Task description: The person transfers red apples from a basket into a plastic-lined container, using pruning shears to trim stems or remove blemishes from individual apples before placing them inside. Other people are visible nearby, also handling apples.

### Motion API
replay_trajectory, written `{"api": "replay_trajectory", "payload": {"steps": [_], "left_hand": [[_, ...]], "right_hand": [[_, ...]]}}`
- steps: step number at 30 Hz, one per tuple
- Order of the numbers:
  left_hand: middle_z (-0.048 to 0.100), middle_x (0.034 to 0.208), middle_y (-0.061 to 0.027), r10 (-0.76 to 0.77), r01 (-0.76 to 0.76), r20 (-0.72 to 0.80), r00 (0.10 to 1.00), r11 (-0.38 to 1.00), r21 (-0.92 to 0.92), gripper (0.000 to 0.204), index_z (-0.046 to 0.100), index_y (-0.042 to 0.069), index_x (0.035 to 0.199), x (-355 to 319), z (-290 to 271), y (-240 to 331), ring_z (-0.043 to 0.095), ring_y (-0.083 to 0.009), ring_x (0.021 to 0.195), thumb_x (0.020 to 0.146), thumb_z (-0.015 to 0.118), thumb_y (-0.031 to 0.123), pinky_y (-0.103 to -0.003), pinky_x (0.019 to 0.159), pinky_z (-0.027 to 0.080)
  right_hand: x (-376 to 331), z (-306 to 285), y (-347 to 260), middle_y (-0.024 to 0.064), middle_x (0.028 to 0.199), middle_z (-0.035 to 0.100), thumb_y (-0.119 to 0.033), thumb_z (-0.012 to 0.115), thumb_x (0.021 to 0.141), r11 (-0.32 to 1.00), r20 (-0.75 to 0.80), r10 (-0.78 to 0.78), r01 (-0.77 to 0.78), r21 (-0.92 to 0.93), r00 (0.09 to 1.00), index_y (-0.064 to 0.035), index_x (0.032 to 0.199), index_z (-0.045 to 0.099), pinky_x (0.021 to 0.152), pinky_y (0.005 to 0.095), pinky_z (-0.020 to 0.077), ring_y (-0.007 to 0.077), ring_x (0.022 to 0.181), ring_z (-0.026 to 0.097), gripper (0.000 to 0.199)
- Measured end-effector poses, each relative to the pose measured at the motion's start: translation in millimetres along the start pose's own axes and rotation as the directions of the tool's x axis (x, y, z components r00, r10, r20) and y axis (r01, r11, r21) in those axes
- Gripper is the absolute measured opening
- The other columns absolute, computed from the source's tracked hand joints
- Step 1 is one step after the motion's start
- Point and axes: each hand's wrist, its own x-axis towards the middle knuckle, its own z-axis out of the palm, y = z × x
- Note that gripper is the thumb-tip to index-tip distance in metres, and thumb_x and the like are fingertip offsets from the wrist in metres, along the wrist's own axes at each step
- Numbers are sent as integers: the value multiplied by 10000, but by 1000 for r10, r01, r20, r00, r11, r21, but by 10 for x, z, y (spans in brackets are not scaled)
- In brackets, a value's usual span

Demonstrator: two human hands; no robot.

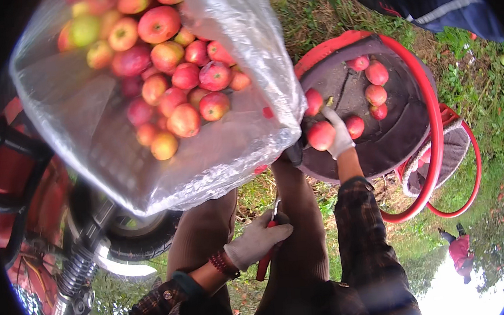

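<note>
My right hand point(340, 136), in a pale glove, reaches into a round basket point(406, 123) with a dark lining and a red rim and handle. Its fingers close around a red apple point(321, 136). Several other apples point(377, 73) lie loose in the basket. My left hand point(253, 241), gloved too, is closed around red-handled pruning shears point(263, 268), held over my legs with the blades pointing away from me. To the left of the basket, a crate lined with clear plastic point(224, 180) holds many red and yellow apples point(184, 120).
A red vehicle with a black tyre point(143, 240) stands at the left. A second red-handled basket point(435, 158) sits to the right. Dark blue cloth with a pale stripe point(447, 9) shows at upper right. One person in red point(461, 255) is at lower right. Grass point(483, 80) surrounds everything.
</note>
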Motion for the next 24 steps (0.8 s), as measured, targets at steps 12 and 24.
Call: {"api": "replay_trajectory", "payload": {"steps": [12,24], "left_hand": [[544,755,-3,191,-192,-34,981,980,-42,242,556,41,958,18,-123,-300,506,-81,673,821,643,221,-245,615,430],[551,808,-5,9,-12,-26,1000,988,-151,243,548,40,988,-79,-205,-149,504,-74,746,827,641,195,-242,684,435]], "right_hand": [[215,338,-612,67,1066,632,-451,575,856,953,-211,-295,302,0,932,-107,1101,582,880,403,472,251,968,595,422],[606,766,-401,52,1172,574,-426,580,860,893,-163,-433,446,55,887,-123,1198,534,942,378,418,226,1071,527,456]]}}
